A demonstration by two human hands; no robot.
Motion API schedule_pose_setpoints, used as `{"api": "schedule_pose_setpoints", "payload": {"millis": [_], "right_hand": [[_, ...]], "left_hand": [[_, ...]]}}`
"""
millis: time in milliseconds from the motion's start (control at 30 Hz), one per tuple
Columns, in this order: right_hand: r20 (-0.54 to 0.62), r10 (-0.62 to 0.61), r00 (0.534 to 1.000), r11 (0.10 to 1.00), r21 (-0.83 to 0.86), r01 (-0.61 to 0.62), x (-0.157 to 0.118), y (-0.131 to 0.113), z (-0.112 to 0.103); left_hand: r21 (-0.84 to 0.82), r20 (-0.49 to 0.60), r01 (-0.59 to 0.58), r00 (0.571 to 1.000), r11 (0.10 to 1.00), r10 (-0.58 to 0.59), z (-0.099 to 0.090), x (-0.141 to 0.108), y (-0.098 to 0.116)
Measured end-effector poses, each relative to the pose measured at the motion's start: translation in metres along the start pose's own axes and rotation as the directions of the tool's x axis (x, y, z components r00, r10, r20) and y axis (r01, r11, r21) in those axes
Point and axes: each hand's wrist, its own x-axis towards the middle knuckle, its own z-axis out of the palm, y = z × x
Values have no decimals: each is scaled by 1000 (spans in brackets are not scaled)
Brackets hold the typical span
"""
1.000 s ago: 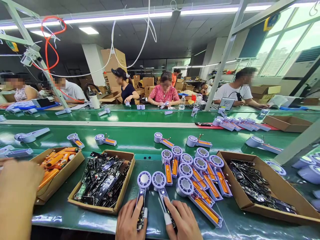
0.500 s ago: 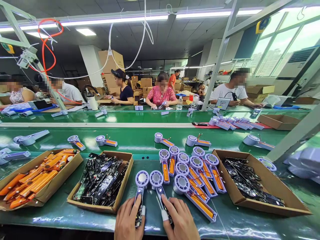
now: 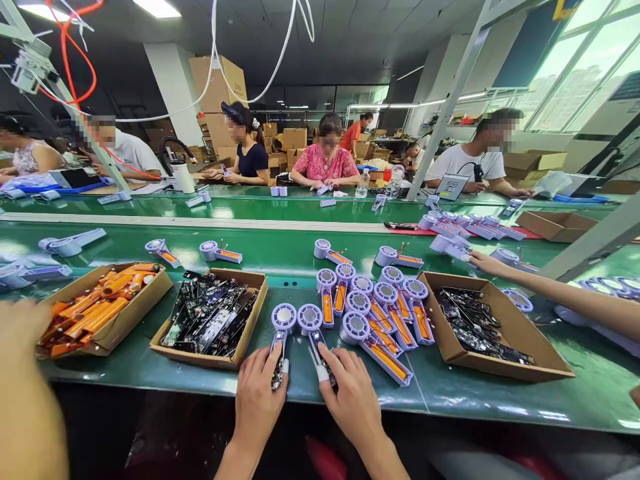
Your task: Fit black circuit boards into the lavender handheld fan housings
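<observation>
Near the front edge of the green bench, my left hand [image 3: 259, 387] grips the handle of a lilac fan unit [image 3: 284, 318], its fingers pressed on a dark circuit board. Beside it, my right hand [image 3: 350, 387] holds a second lilac fan unit [image 3: 310, 319] the same way, index finger on the board in the handle. Both round heads point away from me, nearly touching. White covers show on both thumbs. Just right of them lies a cluster of fan units [image 3: 358, 327] with orange cells in their handles.
Left stand a box of orange cells [image 3: 143, 310] and a box of circuit boards [image 3: 245, 337]; another board box [image 3: 520, 360] is at right. A blurred arm [image 3: 30, 387] enters at left. Another person's hand [image 3: 487, 264] touches a lilac unit at right. More units lie on the green belt [image 3: 270, 250].
The view has tilted down. A blurred arm has appeared at the left, and another person's arm reaches in from the right to a lilac unit. My hands keep hold of both fan units.
</observation>
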Motion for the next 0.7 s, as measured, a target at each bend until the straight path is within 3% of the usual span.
{"api": "schedule_pose_setpoints", "payload": {"millis": [333,700], "right_hand": [[3,-11,1000,1000,8,11,-3,3,1],[11,-36,999,999,12,36,-3,1,-2]], "left_hand": [[10,-12,49,999,999,-49,1,2,6],[-17,-15,58,998,998,-58,-10,3,15]]}}
